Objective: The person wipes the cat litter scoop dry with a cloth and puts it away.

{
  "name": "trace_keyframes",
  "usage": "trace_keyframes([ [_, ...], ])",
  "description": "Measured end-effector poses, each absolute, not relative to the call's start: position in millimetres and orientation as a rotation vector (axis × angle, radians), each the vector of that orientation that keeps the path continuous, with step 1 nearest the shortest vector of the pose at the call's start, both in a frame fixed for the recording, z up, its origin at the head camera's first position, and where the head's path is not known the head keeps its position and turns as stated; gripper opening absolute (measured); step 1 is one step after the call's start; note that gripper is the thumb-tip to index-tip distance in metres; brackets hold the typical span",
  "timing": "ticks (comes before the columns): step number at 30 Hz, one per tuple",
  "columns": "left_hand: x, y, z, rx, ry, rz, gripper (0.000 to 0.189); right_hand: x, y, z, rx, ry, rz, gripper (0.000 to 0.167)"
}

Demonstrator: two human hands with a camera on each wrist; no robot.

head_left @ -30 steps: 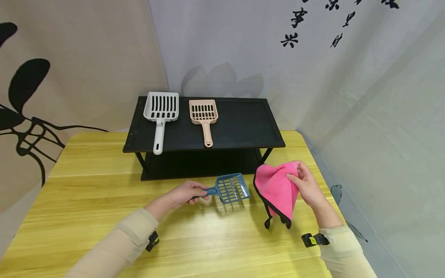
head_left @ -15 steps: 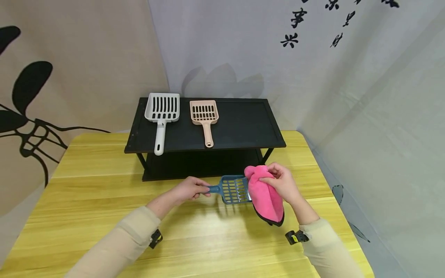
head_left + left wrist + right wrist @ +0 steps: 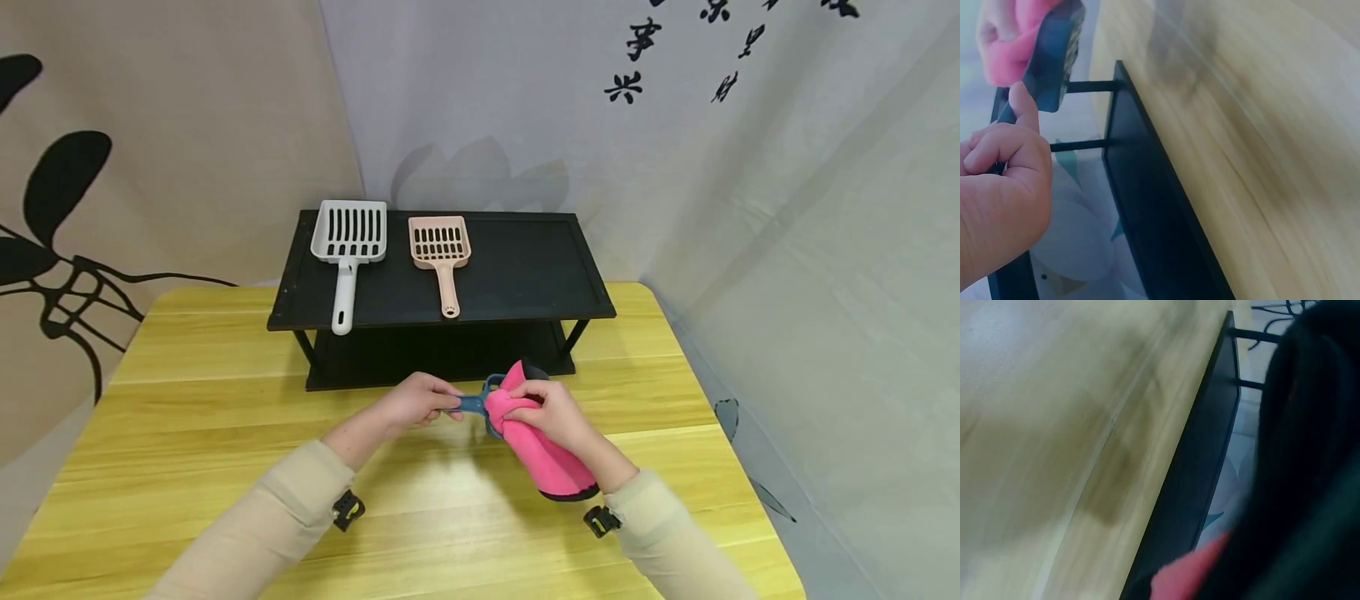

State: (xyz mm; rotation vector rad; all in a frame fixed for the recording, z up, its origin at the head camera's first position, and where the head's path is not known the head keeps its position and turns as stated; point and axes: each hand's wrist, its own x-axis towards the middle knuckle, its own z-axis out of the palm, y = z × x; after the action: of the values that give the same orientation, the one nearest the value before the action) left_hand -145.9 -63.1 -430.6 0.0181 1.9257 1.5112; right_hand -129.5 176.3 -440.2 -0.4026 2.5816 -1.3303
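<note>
The left hand (image 3: 422,399) grips a blue scoop (image 3: 472,404) by its handle, held above the wooden surface (image 3: 450,533). The right hand (image 3: 557,412) pinches a pink cloth (image 3: 553,462) against the scoop's head, covering most of it. Behind, a white scoop (image 3: 347,271) and a peach scoop (image 3: 444,268) lie apart on a black rack (image 3: 525,267).

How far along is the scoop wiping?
Looks done: white scoop and peach scoop lie on the black rack, though wiping can't be confirmed. In hand: left hand grips the blue scoop; right hand holds the pink cloth over that scoop's head. Remaining, probably: finish wiping, then rack it beside those two.
</note>
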Motion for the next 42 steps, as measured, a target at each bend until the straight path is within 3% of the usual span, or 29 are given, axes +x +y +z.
trace_keyframes([
  [24,-147,-69,-430,0.073,1.926,1.497,0.026,-127,194,-430,-0.730,2.933,-0.644,0.011],
  [34,-148,-90,-430,0.168,2.004,1.461,0.027,-134,214,-423,-0.633,3.016,-0.669,0.013],
  [42,-148,-93,-431,0.141,1.997,1.440,0.026,-145,210,-397,-0.449,2.990,-0.967,0.016],
])
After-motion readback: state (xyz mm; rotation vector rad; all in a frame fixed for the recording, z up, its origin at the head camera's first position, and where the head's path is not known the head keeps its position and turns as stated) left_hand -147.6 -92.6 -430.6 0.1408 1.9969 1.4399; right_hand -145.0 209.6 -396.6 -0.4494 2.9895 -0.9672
